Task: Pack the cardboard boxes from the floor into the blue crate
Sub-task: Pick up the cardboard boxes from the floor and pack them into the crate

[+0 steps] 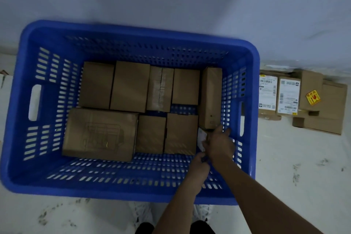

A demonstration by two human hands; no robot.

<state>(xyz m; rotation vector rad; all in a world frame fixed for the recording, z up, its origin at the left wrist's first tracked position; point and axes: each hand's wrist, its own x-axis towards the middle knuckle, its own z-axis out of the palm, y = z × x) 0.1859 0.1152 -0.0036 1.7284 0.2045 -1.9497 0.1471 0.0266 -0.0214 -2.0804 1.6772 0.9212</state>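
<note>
While eight brown boxes (131, 86) already sit in the blue crate (43, 173), both hands, left hand (199, 165) and right hand (220, 145), grasp one small box (201, 137) in its near right corner. More boxes (302, 99) wait on the floor (294, 186) beside the crate, so the job looks over half done.

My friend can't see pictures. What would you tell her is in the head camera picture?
Two bare hands, the left hand and right hand, reach into a big blue crate and set a small box with a white label in its near right corner. Eight brown cardboard boxes already lie inside. More boxes on the floor wait to the crate's right.
</note>
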